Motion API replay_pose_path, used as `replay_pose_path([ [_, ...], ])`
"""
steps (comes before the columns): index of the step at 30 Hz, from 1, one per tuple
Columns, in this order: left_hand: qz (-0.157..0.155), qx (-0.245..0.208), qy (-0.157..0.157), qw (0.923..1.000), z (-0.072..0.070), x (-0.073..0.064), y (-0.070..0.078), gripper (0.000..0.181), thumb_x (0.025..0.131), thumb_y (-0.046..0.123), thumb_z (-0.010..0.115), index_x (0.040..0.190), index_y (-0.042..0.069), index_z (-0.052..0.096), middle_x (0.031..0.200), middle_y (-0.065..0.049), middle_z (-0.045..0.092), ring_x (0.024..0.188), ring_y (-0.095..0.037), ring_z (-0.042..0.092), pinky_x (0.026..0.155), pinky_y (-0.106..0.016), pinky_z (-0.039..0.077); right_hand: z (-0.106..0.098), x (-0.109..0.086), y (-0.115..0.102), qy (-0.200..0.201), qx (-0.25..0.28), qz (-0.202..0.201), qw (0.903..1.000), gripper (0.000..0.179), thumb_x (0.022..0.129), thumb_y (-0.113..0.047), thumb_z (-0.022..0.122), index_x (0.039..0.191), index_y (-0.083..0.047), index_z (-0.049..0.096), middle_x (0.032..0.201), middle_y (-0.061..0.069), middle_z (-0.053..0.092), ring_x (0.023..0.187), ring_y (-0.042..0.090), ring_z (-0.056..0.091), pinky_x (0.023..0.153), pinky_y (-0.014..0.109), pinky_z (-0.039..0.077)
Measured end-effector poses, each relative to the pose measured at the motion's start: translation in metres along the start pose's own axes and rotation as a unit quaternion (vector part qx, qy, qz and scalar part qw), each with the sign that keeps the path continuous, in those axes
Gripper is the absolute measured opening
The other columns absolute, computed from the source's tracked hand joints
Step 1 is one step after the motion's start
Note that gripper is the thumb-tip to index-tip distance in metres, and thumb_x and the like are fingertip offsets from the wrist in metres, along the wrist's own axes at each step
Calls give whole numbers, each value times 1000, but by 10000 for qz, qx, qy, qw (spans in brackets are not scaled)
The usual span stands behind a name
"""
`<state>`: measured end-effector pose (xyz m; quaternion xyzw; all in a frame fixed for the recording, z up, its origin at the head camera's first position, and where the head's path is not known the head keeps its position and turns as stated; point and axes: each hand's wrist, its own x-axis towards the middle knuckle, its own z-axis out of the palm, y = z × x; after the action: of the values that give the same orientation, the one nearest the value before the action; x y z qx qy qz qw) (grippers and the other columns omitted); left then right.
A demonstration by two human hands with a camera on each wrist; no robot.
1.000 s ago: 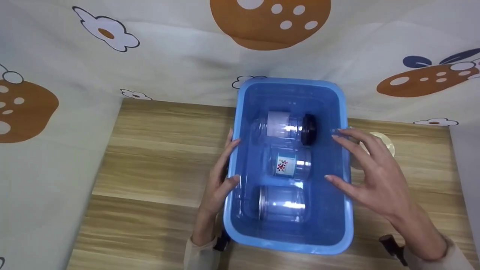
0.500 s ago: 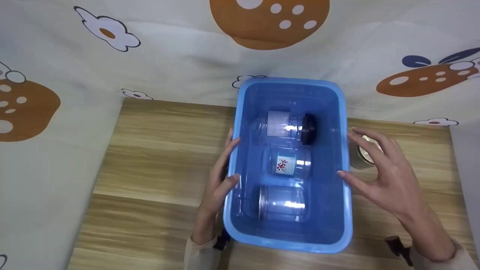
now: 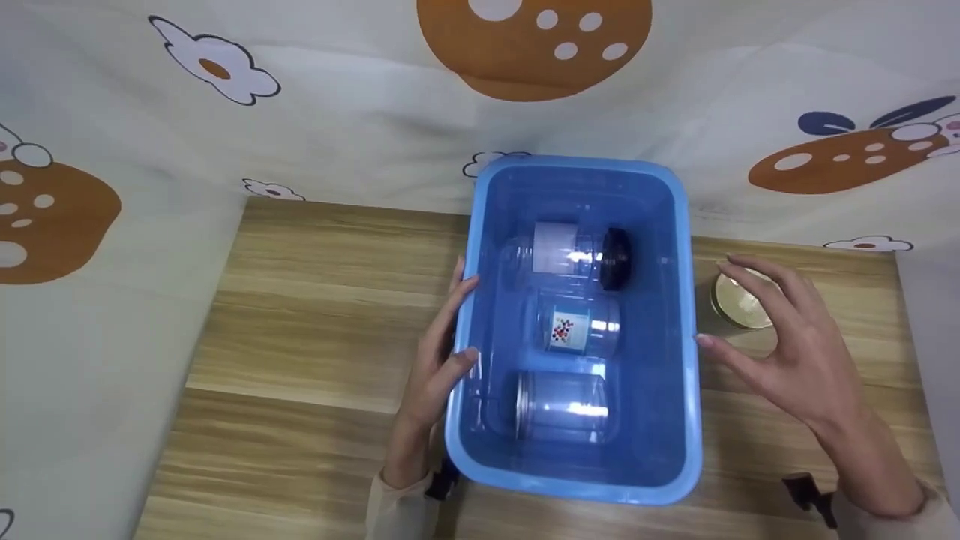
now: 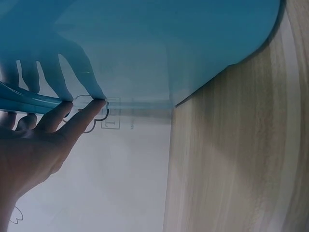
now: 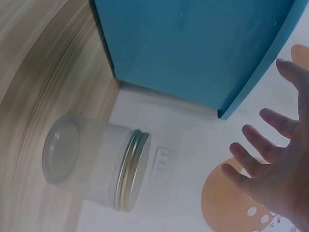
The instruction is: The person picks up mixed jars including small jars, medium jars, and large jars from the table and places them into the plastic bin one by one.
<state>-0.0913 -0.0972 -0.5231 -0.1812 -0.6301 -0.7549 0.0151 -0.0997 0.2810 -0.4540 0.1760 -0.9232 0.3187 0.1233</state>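
Observation:
A blue plastic tub (image 3: pixel 574 491) stands in the middle of the head view. Three clear jars lie on their sides in it: one with a black lid (image 3: pixel 616 259) and white label, a middle jar (image 3: pixel 571 326) with a printed label, and a jar with a silvery lid (image 3: pixel 562 406). My left hand (image 3: pixel 435 360) touches the tub's left side, its fingertips and thumb at the rim. To the right of the tub, my right hand (image 3: pixel 795 337) hovers with fingers spread, holding nothing. Near its fingers stands a clear jar (image 5: pixel 96 154) with a gold lid (image 3: pixel 739 300), upright and partly covered in the head view.
The tub rests on a wood-grain table (image 3: pixel 300 315). Pale cloth (image 3: pixel 360 97) printed with orange shapes and flowers rises behind and at the sides, close to the tub's far end.
My right hand has moved right, from over the tub's right rim to beside the gold-lidded jar, uncovering more of its lid. The left hand stays at the rim.

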Motion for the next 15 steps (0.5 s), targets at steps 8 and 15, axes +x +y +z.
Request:
replay_pose_path([
  [8,-79,114,4,9999,-1,-2,2,65,89,13,50,153,8,37,166,-16,6,152,-28,8,114,-61,20,2,-2,15,224,60,241,9994,86,57,-7,92,137,-10,60,136,15,55,122,29,49,104,19,29],
  [15,28,184,19,9998,-1,-1,2,65,89,12,50,152,5,37,165,-16,8,152,-28,9,115,-59,20,8,-5,25,114,3,81,9999,88,56,-7,92,137,-10,60,136,15,55,121,31,50,104,19,29],
])
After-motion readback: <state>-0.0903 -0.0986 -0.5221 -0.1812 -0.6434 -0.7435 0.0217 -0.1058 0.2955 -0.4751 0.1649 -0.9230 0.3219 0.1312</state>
